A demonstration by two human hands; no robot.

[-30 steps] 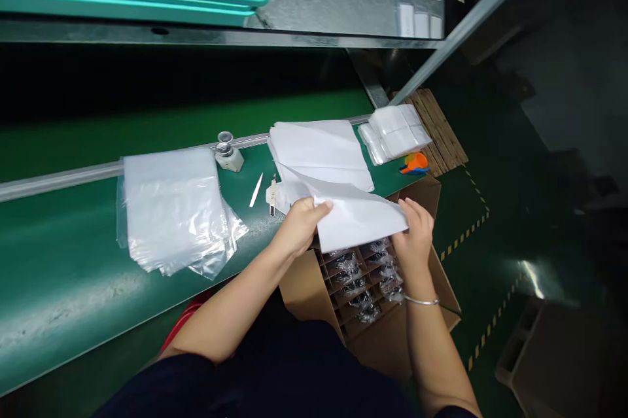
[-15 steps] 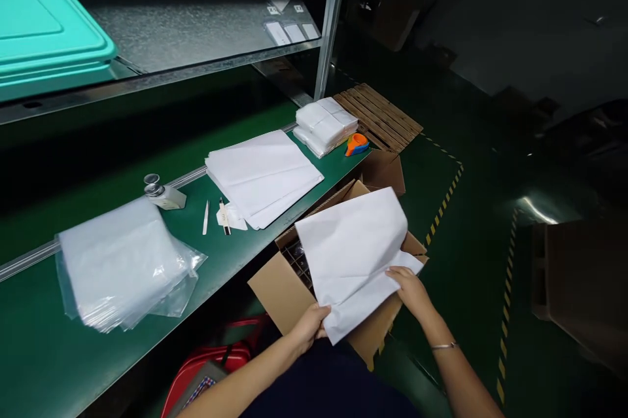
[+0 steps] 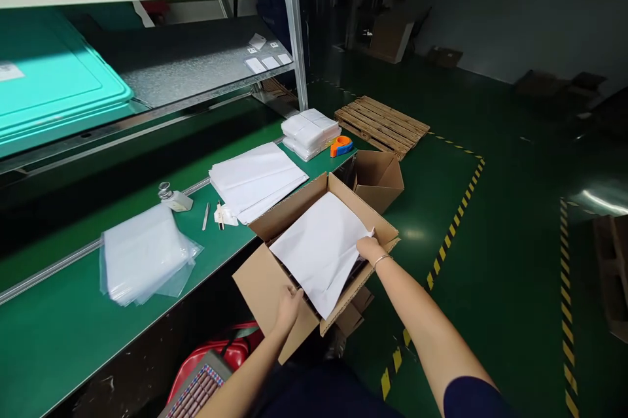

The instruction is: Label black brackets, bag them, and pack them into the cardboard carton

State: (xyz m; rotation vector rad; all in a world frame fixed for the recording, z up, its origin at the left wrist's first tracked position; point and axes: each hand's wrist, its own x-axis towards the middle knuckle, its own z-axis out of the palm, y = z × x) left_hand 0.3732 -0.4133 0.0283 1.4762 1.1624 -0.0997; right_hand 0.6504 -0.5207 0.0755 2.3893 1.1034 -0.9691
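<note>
A large white sheet [image 3: 321, 244], paper-like and slightly creased, lies inside an open cardboard box [image 3: 294, 205] with its flaps spread. My right hand [image 3: 370, 249] is closed on the sheet's right edge, inside the box's right wall. At the near left edge of the sheet, my left hand [image 3: 289, 308] has its fingers pinched together over the base of the left flap, with the sheet's edge at the fingertips. What lies under the sheet is mostly hidden; only dark gaps show along its edges.
On the green bench [image 3: 147, 333] are white sheets [image 3: 258, 176], clear plastic bags [image 3: 142, 254], a pump bottle [image 3: 175, 199], tweezers [image 3: 206, 216], a cutter [image 3: 220, 215], wrapped white packs [image 3: 310, 130] and an orange-blue tape dispenser [image 3: 341, 146]. Another carton [image 3: 380, 179], a pallet [image 3: 383, 123] and a red stool [image 3: 210, 356] stand nearby.
The white sheet has gone from being held above the box to lying down inside it. Both hands moved with it, the right one inward to the left. The view has tilted up.
</note>
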